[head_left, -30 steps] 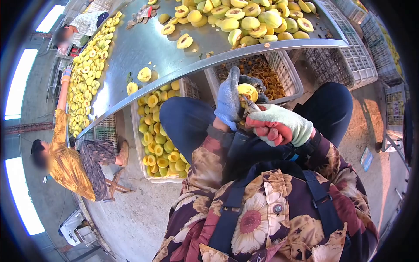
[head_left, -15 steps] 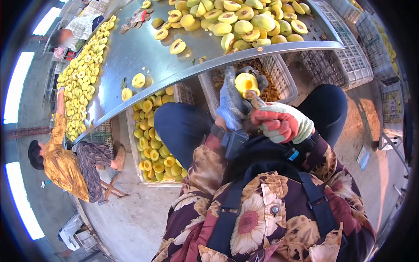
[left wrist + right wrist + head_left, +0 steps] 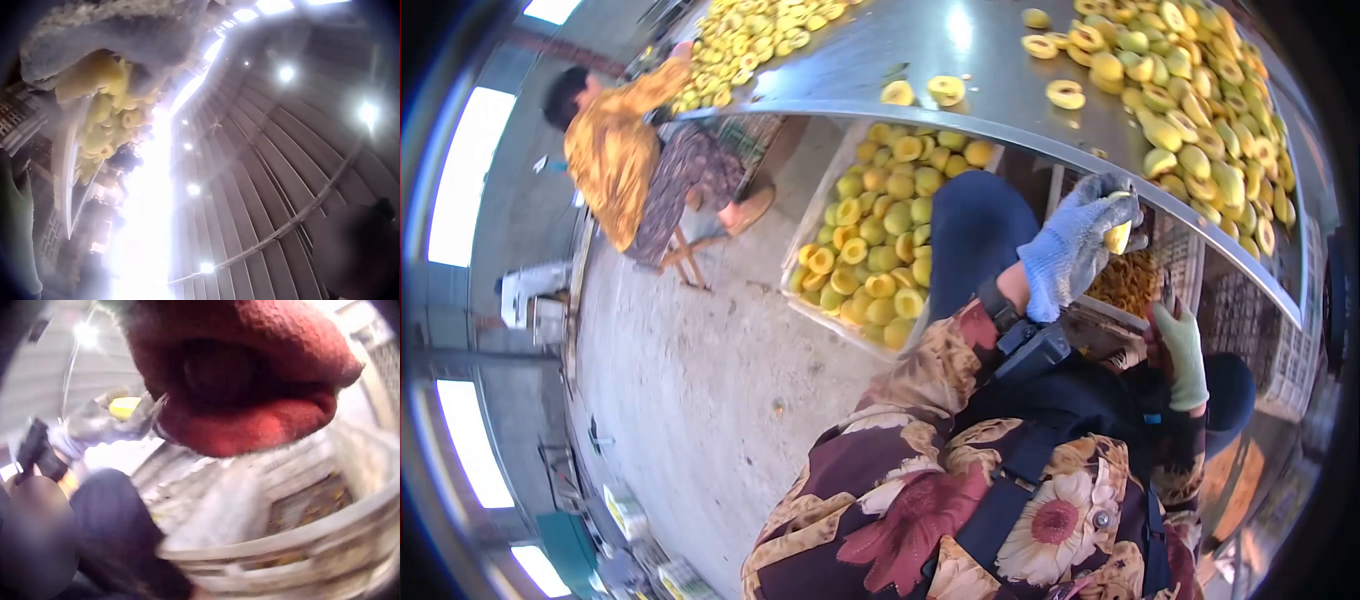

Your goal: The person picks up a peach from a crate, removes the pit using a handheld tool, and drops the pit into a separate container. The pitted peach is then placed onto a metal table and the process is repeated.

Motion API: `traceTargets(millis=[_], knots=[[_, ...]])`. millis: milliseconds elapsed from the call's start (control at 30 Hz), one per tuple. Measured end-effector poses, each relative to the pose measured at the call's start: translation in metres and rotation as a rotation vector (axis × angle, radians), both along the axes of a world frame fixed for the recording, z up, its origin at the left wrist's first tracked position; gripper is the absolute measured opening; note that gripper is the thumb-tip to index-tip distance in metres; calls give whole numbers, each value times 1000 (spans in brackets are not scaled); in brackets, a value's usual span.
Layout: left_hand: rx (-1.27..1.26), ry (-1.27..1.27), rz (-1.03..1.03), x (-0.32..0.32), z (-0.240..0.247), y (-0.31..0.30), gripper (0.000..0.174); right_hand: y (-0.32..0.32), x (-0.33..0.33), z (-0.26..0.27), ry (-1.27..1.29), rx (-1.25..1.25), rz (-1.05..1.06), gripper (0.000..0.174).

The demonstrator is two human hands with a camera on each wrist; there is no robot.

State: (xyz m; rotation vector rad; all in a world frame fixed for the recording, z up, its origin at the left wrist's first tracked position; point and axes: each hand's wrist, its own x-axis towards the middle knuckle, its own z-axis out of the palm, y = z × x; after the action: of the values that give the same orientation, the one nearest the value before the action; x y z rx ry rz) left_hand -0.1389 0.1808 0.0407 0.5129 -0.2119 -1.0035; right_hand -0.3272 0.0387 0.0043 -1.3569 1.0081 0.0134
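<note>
In the head view my left hand (image 3: 1078,245), in a blue-grey glove, grips a yellow fruit piece (image 3: 1117,236) over the crate of scraps near the table edge. The left wrist view shows the fruit (image 3: 90,78) against the gloved fingers, blurred. Lower and to the right, my right hand (image 3: 1181,350), in a pale glove with red fingers, grips a small thin tool (image 3: 1167,286), apart from the fruit. In the right wrist view the red fingers (image 3: 250,428) are curled, with a thin metal edge beside them.
Halved fruit lies in a heap (image 3: 1190,120) at the metal table's right and in a long pile (image 3: 750,40) at its left. A crate of fruit (image 3: 795,290) stands left of my knee, and the scrap crate (image 3: 1190,260) under the edge. Another person (image 3: 615,150) sits at left.
The view has turned left. My hands have moved apart: the left holds the fruit up near the table edge, and the right has drawn away from it with the tool.
</note>
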Motion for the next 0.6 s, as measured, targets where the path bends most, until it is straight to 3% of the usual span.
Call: traceTargets(millis=[67,100,133,167,200,300,367,467,500,600], knots=[[47,-90,155,16,37,36,23,8,2,0,42,-169,79,16],[107,-260,225,31,42,59,30,7,0,-9,48,-253,106,17],[228,-666,333,52,39,87,38,5,-3,-16,55,-335,130,17],[492,-1334,560,78,26,116,47,4,-7,-22,42,-333,139,17],[715,-1780,783,105,10,139,56,7,-8,-16,75,-256,126,16],[693,-312,617,154,-7,184,47,17,-8,1,167,-129,107,15],[1168,-744,558,194,-52,210,45,21,-6,2,204,-134,107,15],[1413,-1172,591,231,-117,204,53,21,-2,-1,239,-114,98,16],[1470,-1252,520,236,-118,192,65,21,0,-2,255,-113,99,16],[1619,-1387,482,245,-130,154,67,23,4,-1,297,-119,105,16]])
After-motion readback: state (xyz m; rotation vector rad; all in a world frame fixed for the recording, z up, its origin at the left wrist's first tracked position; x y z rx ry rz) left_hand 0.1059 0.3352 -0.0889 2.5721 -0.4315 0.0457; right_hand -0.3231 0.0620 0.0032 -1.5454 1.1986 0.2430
